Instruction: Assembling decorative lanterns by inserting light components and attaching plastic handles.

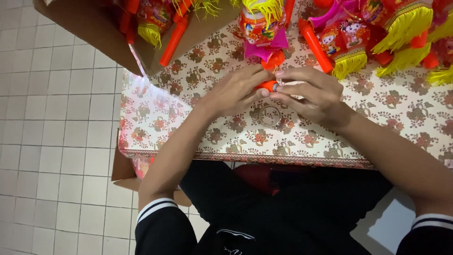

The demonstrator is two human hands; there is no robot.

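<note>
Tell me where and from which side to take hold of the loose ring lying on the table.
Pinch the ring by its near rim, coming from the table's front edge. It lies flat on the floral cloth, just below the left hand and right hand, which crowd its far side.

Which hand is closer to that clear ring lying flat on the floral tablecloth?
Right, narrowly. The right hand sits just above and right of the clear ring, almost touching it. The left hand lies up and left, slightly farther off.

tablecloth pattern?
Cream tablecloth printed with red-brown flowers, patterned border along the near edge; head view.
</note>
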